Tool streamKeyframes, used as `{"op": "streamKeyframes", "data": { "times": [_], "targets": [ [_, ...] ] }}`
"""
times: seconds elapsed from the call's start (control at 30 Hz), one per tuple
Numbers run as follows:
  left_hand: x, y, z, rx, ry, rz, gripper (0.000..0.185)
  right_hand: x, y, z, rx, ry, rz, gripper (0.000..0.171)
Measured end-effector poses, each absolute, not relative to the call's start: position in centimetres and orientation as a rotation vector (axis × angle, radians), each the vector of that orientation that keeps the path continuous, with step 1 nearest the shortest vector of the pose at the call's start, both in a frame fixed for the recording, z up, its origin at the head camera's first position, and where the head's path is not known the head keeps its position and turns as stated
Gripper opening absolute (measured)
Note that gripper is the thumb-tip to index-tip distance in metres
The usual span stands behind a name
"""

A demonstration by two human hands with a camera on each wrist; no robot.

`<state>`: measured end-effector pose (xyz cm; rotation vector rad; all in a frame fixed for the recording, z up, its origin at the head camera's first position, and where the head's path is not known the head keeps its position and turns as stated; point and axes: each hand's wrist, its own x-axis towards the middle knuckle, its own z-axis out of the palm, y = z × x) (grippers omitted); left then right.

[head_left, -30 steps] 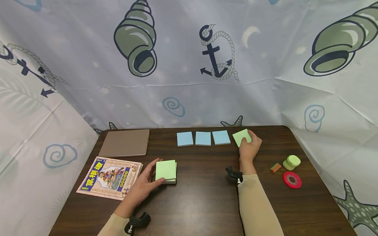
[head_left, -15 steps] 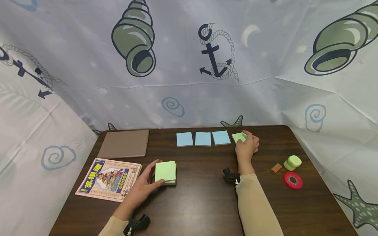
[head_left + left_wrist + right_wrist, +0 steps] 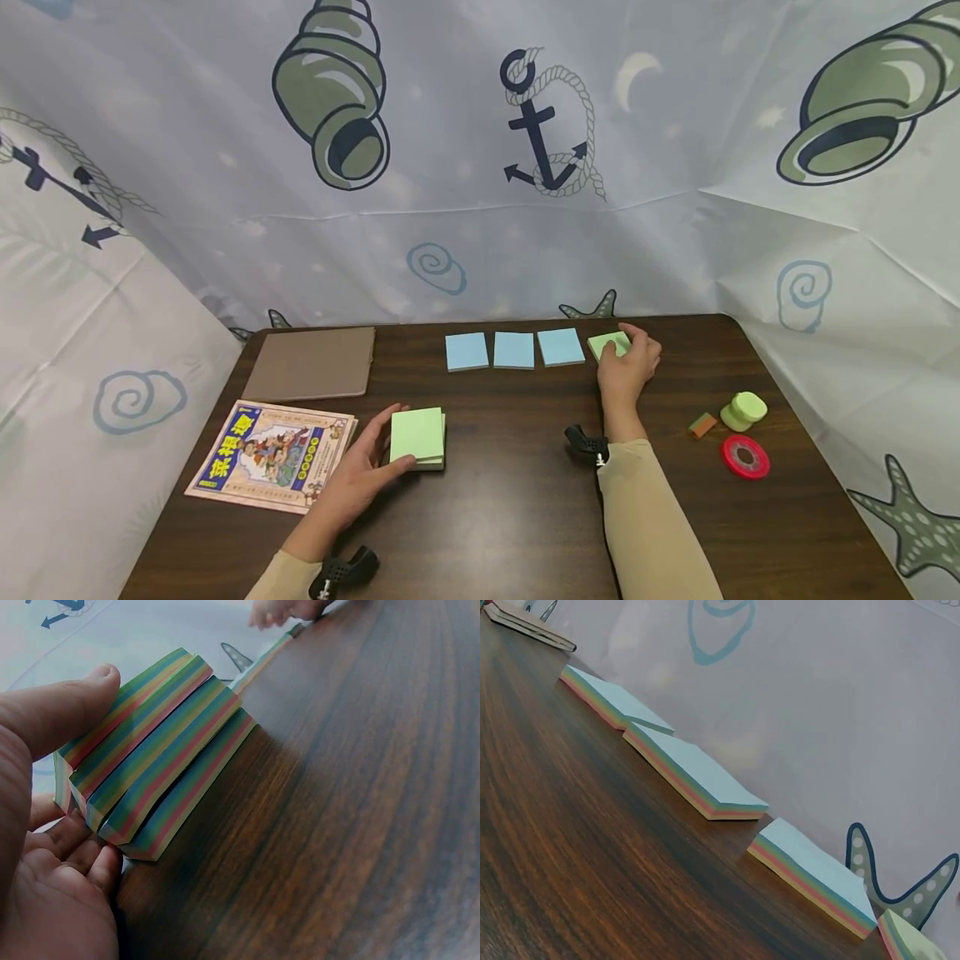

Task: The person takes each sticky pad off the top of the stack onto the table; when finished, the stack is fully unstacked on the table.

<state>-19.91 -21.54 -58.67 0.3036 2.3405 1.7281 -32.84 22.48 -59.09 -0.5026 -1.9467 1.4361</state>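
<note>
My left hand (image 3: 362, 477) holds a stack of sticky note pads (image 3: 417, 435), light green on top, at its left side. Rainbow-striped edges of the stacked pads (image 3: 161, 761) show in the left wrist view, with the thumb along the upper ones and the fingertips at the lower corner. At the table's back, my right hand (image 3: 630, 375) pinches a light green sticky note pad (image 3: 606, 342) between thumb and fingers. Left of it, three blue pads (image 3: 513, 350) lie in a row. The right wrist view shows only a corner of the green pad (image 3: 907, 941), beside the nearest blue pad (image 3: 817, 874).
A brown notebook (image 3: 309, 364) and an illustrated booklet (image 3: 273, 454) lie on the left of the dark wood table (image 3: 495, 525). To the right are a small orange-and-green block (image 3: 702, 426), a light green round-topped object (image 3: 743, 412) and a red ring-shaped roll (image 3: 746, 457). A patterned cloth (image 3: 450, 150) hangs behind.
My right hand has lowered the green pad, which was tilted toward the camera, flat at the right end of the blue row. The left hand keeps its place at the stack.
</note>
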Motion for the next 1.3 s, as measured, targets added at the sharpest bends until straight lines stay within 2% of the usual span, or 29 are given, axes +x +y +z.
{"op": "streamKeyframes", "data": {
  "times": [0.17,0.33,0.63,0.87,1.07,1.3],
  "targets": [
    [-20.5,-21.5,-58.2,0.338,2.368,1.717,0.094,-33.3,22.1,-57.7,-0.227,-1.725,1.540,0.028],
    [-21.2,-21.6,-58.0,0.344,2.403,1.696,0.094,-33.6,21.0,-56.8,-0.017,-1.491,1.808,0.033],
    [-20.8,-21.9,-58.7,0.325,2.375,1.722,0.092,-32.2,15.8,-58.2,0.330,-1.490,2.101,0.039],
    [-20.3,-21.6,-59.3,0.290,2.366,1.702,0.095,-29.4,12.0,-58.8,0.402,-1.558,2.325,0.049],
    [-20.2,-21.6,-59.1,0.309,2.333,1.751,0.096,-27.2,8.7,-58.7,0.422,-1.641,2.538,0.046],
    [-20.0,-21.5,-58.8,0.369,2.357,1.721,0.098,-25.4,6.8,-58.6,0.559,-1.779,2.728,0.055]
  ]
}}
